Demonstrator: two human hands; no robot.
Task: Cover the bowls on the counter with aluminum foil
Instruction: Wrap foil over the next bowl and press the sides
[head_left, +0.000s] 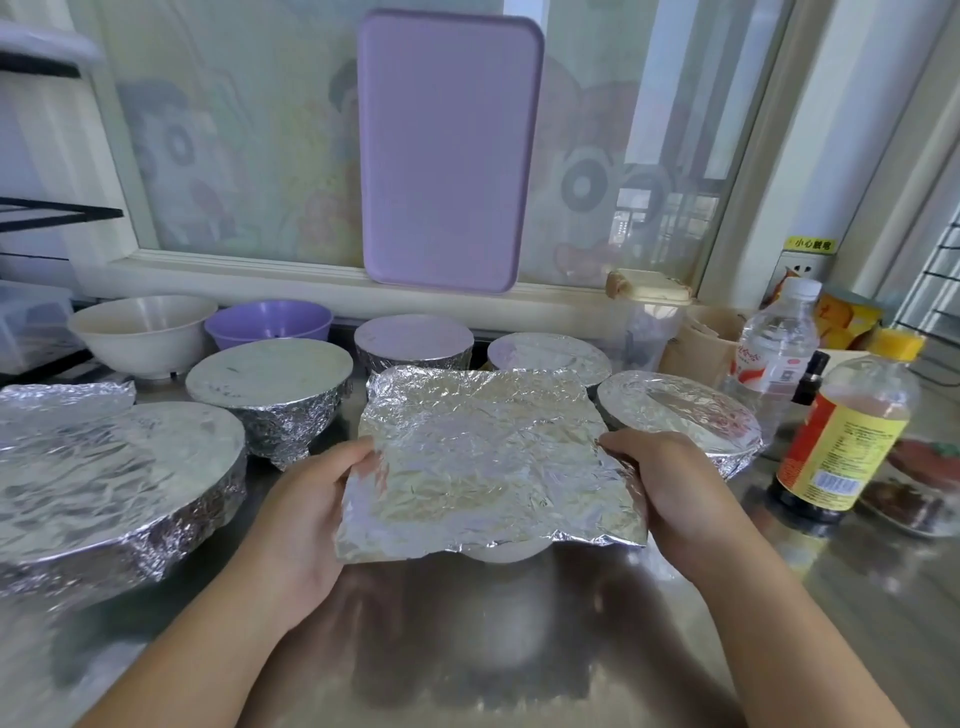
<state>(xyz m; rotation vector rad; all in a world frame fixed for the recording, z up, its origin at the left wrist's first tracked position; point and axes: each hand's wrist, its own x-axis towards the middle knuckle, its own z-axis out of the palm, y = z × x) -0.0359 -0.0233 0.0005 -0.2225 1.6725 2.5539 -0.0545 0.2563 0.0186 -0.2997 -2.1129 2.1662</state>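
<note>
Counter: steel worktop (519, 649), shiny, running under a window with a cartoon-printed pane; a lilac tray (449, 150) stands upright against the glass.
Foil sheet: I see a crinkled foil sheet (488, 457) lying flat over a white bowl (501, 551), of which only the near rim peeks out beneath the front edge.
Left hand: my left hand (311, 514) grasps the sheet's left edge, thumb on top, fingers curled underneath.
Right hand: my right hand (670, 493) grasps the right edge, thumb on top, fingers curled under the foil.
Already wrapped: five foil-covered bowls ring the sheet, the largest (114, 483) at far left.
Uncovered: a white bowl at the back (143, 332) and a purple bowl (268, 323) just beside it.
Right side: a water bottle (774, 353) and a yellow-labelled sauce bottle (844, 431).
</note>
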